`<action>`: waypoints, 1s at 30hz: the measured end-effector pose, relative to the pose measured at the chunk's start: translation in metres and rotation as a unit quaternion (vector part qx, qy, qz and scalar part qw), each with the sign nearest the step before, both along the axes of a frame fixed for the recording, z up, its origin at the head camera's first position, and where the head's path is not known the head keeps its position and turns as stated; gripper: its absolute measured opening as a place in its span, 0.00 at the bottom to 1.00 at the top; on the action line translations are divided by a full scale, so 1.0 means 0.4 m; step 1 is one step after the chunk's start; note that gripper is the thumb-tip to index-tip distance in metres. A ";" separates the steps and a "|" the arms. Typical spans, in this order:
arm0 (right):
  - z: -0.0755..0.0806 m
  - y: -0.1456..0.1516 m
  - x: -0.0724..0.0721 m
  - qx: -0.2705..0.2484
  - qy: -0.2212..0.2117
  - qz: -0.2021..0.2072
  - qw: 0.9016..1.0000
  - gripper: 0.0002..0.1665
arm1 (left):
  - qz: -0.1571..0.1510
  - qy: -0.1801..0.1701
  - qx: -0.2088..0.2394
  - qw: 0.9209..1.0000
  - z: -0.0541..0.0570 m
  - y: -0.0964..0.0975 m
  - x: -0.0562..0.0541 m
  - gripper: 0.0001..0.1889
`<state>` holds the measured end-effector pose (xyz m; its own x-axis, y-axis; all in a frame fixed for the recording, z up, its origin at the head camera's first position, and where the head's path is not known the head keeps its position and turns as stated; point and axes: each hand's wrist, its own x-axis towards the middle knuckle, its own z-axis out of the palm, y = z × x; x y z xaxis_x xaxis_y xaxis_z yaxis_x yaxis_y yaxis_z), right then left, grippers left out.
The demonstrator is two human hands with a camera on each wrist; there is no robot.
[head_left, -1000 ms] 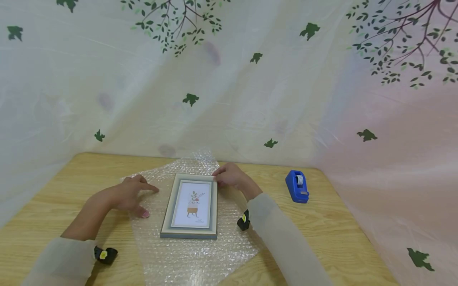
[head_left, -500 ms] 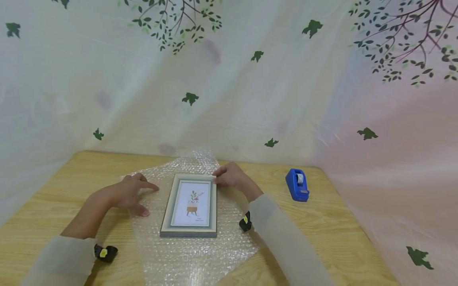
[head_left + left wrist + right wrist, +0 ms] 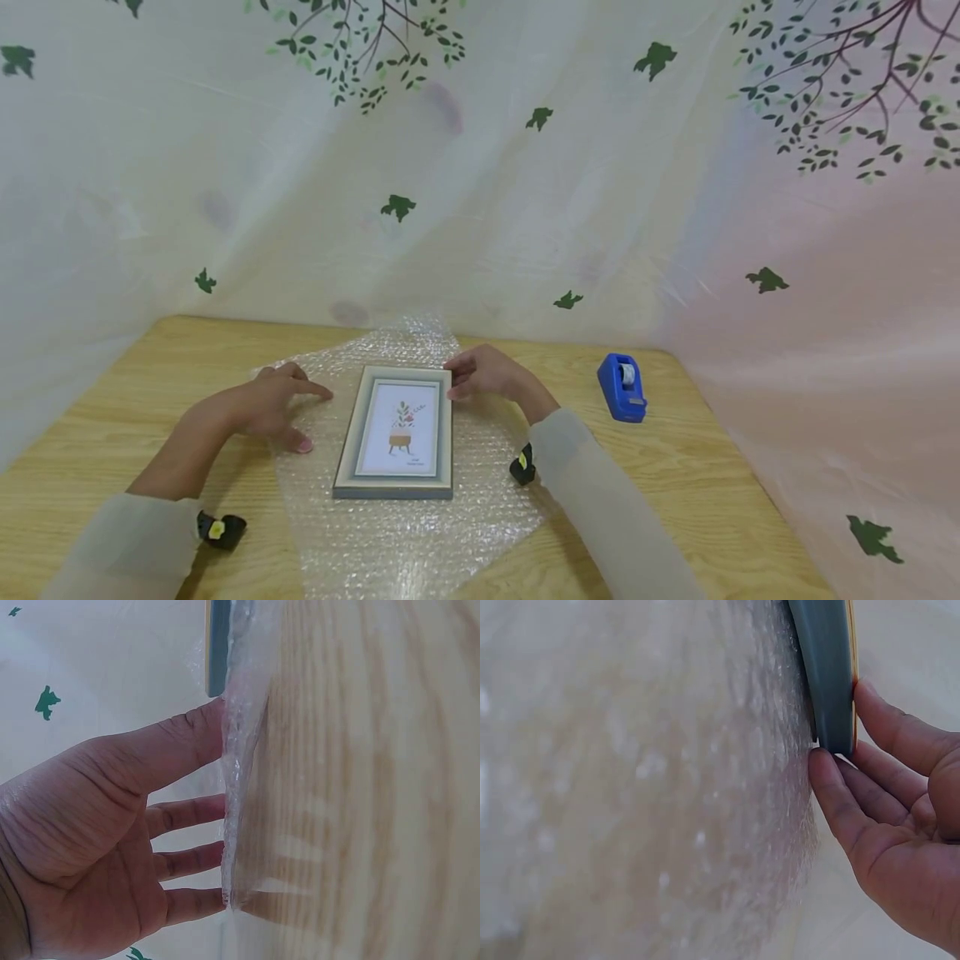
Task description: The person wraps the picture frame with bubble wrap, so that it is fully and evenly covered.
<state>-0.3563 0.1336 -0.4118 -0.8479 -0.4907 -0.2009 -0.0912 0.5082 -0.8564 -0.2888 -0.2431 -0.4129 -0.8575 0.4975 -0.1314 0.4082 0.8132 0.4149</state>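
A picture frame (image 3: 446, 433) with a cream and grey-blue border and a potted-plant print lies face up on a sheet of bubble wrap (image 3: 390, 542). At its far right corner, my right hand (image 3: 491, 373) pinches the edge. The right wrist view shows the thumb on the front border of the frame (image 3: 829, 675) and the other fingers by its side and underside. My left hand (image 3: 270, 408) is spread on the left part of the bubble wrap, apart from the frame. Its fingertips press the sheet down in the left wrist view, with the fingers (image 3: 187, 814) fairly straight.
A blue tape dispenser (image 3: 622, 392) holding a roll of tape stands on the wooden table (image 3: 690, 492) to the right. A pale curtain (image 3: 480, 183) printed with leaves and branches hangs behind the table and along its sides.
The picture frame has shifted very slightly left. My right hand's thumb has come down along the frame's right edge, and the wrist has moved a little right. The left hand stays in place.
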 end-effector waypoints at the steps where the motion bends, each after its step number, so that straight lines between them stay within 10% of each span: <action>1: -0.001 -0.001 -0.002 -0.002 -0.002 -0.004 1.000 0.34 | -0.001 0.001 -0.001 1.000 -0.001 -0.002 -0.006 0.40; 30: -0.003 -0.030 -0.035 0.023 0.037 -0.041 0.998 0.33 | -0.019 0.022 -0.009 1.000 0.013 -0.016 -0.090 0.37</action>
